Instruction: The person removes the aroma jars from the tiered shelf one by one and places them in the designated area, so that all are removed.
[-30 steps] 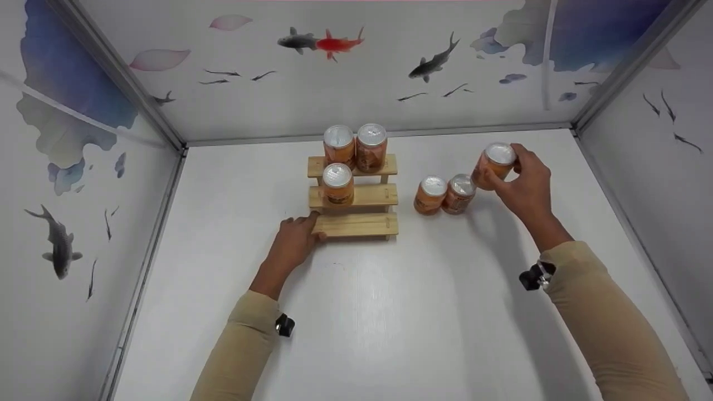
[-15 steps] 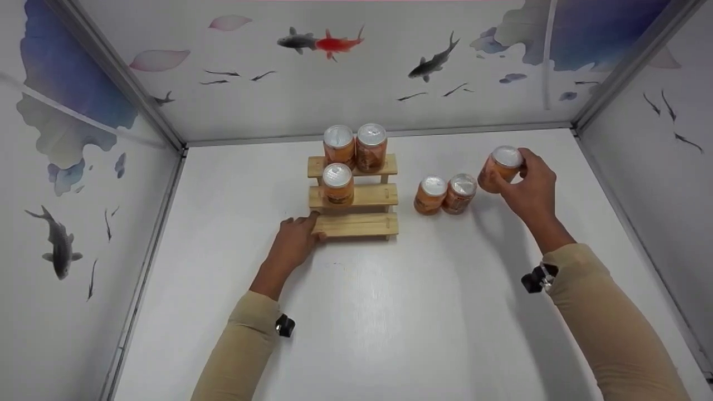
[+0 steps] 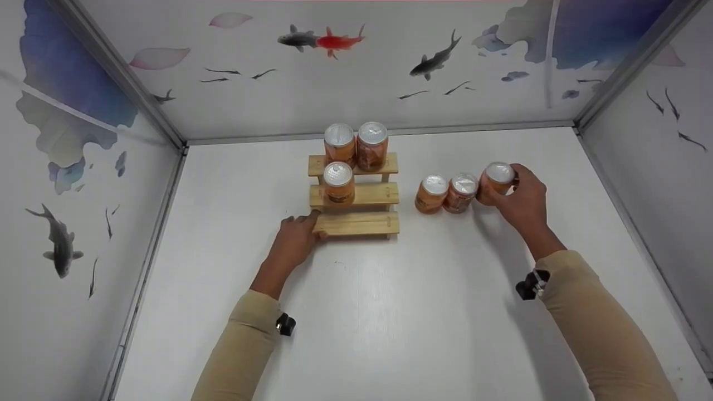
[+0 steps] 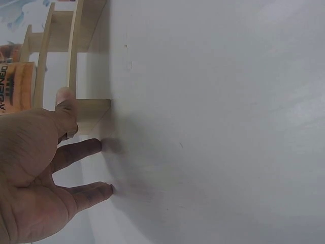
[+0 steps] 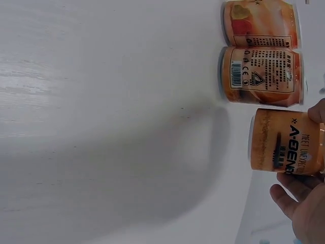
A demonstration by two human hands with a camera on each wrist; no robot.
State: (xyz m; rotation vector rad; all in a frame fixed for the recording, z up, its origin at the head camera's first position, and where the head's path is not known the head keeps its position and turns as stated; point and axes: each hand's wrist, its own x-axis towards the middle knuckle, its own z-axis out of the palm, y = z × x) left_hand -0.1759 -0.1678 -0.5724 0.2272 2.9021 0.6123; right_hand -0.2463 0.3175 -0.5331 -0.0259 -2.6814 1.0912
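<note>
My right hand (image 3: 521,197) has its fingers and thumb curled round an orange can (image 3: 495,182), which stands upright on the white table (image 3: 390,312) just beside two more orange cans (image 3: 445,193) lined up to its left. My left hand (image 3: 294,240) lies flat with straight fingers on the table, its fingertips (image 4: 68,99) touching the bottom-left corner of the wooden stepped rack (image 3: 356,224). That rack carries one can (image 3: 338,182) on its middle step and a pair of cans (image 3: 356,146) on its top step.
</note>
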